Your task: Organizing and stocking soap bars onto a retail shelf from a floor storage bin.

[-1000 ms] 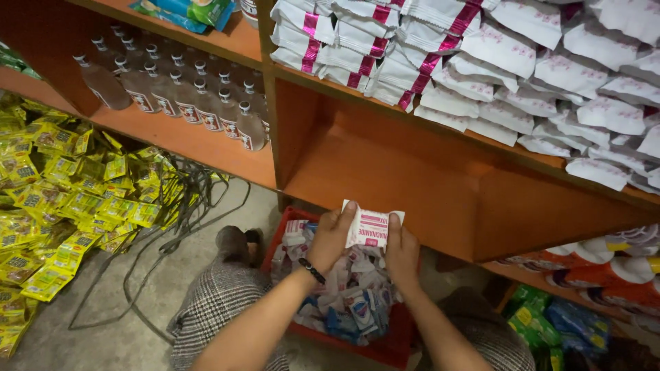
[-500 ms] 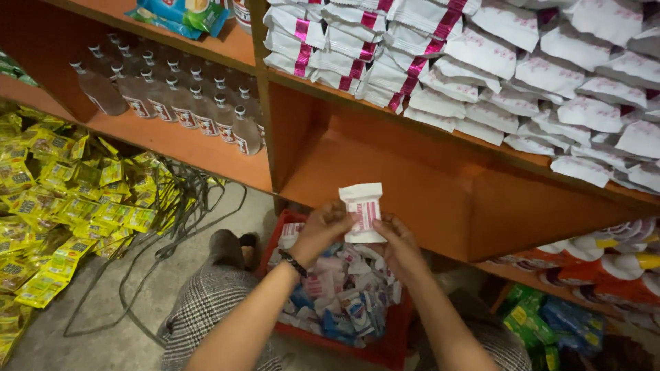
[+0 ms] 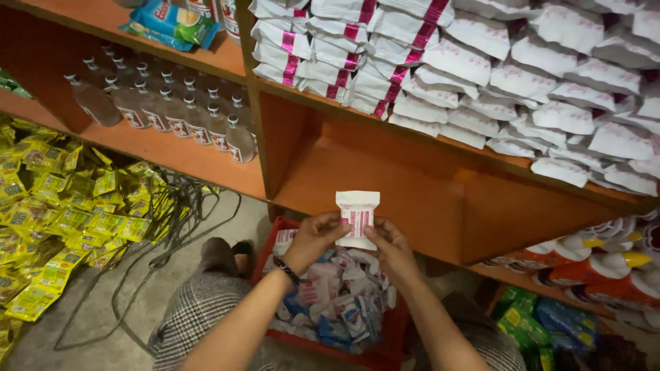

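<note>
Both my hands pinch the small white packet (image 3: 357, 218) with the pink stripe: left hand (image 3: 313, 240) clamped on its lower left edge, right hand (image 3: 392, 246) on its lower right, holding it upright in front of the empty orange shelf (image 3: 412, 199). At 6 o'clock below sits the red crate (image 3: 385, 354) of mixed packets. At 12 o'clock, stacks of matching packets (image 3: 440, 62) fill the upper shelf. I judge it best to keep the packet flat and square, stripe facing out like those stacks.
</note>
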